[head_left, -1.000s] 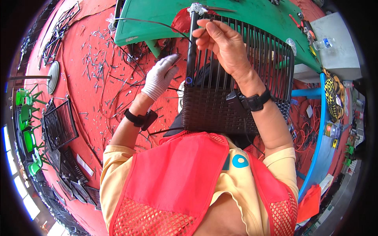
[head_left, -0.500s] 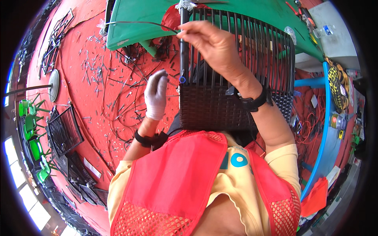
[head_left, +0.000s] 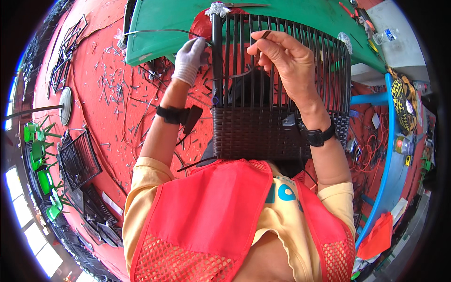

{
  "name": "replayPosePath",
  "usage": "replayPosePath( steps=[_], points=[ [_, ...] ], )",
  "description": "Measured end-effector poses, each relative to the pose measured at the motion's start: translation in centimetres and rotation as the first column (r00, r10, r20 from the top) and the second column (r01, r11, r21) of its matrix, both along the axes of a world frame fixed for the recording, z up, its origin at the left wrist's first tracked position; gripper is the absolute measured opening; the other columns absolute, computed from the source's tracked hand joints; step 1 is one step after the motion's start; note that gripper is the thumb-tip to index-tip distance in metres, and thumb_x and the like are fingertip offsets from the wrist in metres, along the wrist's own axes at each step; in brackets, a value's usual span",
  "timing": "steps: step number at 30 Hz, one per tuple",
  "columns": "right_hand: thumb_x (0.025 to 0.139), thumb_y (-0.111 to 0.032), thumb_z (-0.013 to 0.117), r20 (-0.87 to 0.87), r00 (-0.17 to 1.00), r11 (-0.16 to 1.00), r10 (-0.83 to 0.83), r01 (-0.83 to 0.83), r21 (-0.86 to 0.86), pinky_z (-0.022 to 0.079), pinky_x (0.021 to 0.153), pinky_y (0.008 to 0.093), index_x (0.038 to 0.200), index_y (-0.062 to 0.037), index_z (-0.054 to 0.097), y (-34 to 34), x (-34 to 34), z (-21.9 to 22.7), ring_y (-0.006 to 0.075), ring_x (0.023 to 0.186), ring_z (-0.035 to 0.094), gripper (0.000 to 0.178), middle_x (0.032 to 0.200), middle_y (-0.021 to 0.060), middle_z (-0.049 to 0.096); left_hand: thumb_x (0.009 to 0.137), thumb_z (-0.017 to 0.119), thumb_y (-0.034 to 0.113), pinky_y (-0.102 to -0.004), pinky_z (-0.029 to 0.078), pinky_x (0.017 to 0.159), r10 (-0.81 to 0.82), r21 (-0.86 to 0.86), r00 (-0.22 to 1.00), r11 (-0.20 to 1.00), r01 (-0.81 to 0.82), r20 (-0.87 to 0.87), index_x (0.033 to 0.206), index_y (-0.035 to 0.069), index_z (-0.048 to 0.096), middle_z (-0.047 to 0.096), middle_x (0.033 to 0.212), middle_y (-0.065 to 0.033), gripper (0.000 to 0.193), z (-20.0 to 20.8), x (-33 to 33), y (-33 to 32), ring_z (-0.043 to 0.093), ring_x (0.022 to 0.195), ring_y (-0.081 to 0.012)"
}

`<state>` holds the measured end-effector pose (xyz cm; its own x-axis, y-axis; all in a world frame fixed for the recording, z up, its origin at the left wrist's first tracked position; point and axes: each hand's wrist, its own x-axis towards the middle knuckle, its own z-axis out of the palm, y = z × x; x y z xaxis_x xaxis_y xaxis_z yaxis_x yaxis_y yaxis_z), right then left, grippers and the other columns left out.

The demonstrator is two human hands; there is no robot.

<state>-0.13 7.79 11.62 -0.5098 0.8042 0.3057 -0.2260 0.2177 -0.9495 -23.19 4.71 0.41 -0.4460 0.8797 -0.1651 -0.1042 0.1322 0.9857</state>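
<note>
Over woven panel point(head_left: 256, 134), right hand point(head_left: 286, 61) seemingly pinching strand point(head_left: 265, 34), gloved left hand point(head_left: 190, 58)

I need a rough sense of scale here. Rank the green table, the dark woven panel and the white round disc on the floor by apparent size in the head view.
1. Dark woven panel, though it sits closest to the camera.
2. Green table, partly hidden behind the panel, so it may really be bigger.
3. White round disc, clearly smallest.

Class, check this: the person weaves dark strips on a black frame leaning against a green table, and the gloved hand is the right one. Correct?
Not quite. The head view shows the white glove on the left hand, gripping the strip at the frame. The right hand is bare. The frame does lean against the green table.
</note>
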Motion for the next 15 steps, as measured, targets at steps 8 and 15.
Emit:
replayPosePath(
  steps=[8,15],
  points=[
    [0.092,-0.013,0.062,-0.055,0.998,0.995,0.042,-0.037,0.089,0.054,0.071,0.0208,0.106,-0.0055,0.068,-1.1,-2.0,-1.0,0.0072,0.081,0.064,0.017,0.09,0.0025,0.07,0.096,0.052,0.011,-0.0241,0.049,0.076,0.211,0.123,0.969,0.973,-0.196,-0.124,0.121,0.001,0.057,0.064,0.105,-0.0036,0.027,-2.3,4.7,-10.2,0.059,0.083,-0.0096],
    [0.095,-0.007,0.055,-0.442,0.859,0.966,0.257,-0.221,0.131,0.059,0.082,0.0312,0.109,0.0,0.063,0.5,-4.7,2.5,0.0194,0.094,0.067,0.018,0.105,0.0122,0.067,0.09,0.061,0.012,-0.0272,0.052,0.071,0.023,-0.016,0.992,1.0,-0.026,-0.126,0.139,0.005,0.042,0.059,0.12,-0.0103,0.053,-6.9,3.1,-8.9,0.064,0.081,-0.0147]
  ],
)
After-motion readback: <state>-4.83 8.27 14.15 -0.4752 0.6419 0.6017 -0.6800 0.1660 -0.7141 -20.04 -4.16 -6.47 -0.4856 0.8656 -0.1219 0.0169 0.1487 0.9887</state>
